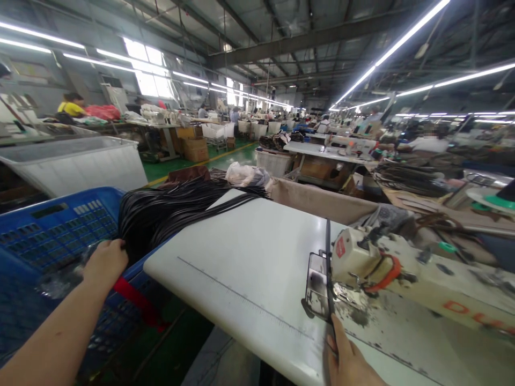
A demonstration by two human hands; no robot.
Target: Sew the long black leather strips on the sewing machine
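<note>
My left hand (105, 262) reaches out over the rim of a blue plastic crate (52, 230), its fingers curled into a large bundle of black straps (169, 212) that spills from the crate onto the white sewing table (249, 257). One black strap (328, 268) runs across the table and under the presser foot of a cream sewing machine (374, 262). My right hand (348, 359) sits at the table's near edge with its fingers pressed on the near end of that strap.
A grey bin (76, 163) stands behind the blue crate at the left. A beige cloth-lined box edge (317, 201) lies behind the table. Other workers sit at tables and machines further back. A green floor shows below the table.
</note>
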